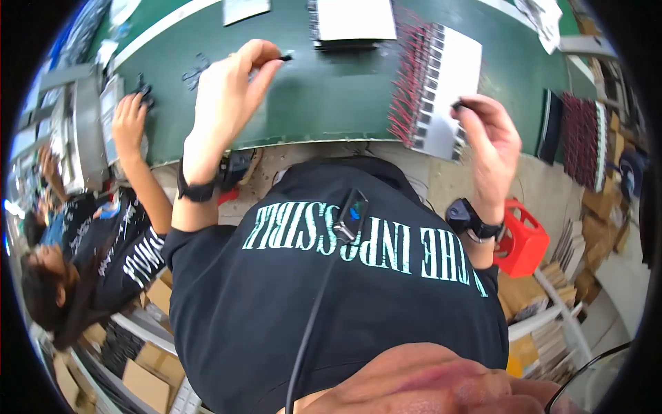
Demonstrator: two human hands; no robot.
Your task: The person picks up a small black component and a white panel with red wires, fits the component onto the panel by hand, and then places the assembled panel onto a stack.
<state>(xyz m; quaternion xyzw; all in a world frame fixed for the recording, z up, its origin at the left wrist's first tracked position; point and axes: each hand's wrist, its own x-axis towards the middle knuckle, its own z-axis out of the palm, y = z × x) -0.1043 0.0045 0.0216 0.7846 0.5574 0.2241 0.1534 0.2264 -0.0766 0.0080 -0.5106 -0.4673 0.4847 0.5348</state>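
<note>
My left hand [234,86] is raised over the green table, thumb and forefinger pinched on a small black piece [285,58]. Another small black piece [458,105] sits between the thumb and fingers of my right hand [493,134], at the right edge of a white board [452,79]. Along that board's left side runs a row of black parts [428,83], with thin red wires [408,83] sticking out to the left. Both pinched pieces are too small to name.
White sheets on a dark stack [355,21] lie at the table's [324,103] far side. Dark cable loops [195,71] lie left. Another red-wired row [583,138] is at the right, above a red plastic stool [524,238]. A co-worker's hand [129,124] rests at the left.
</note>
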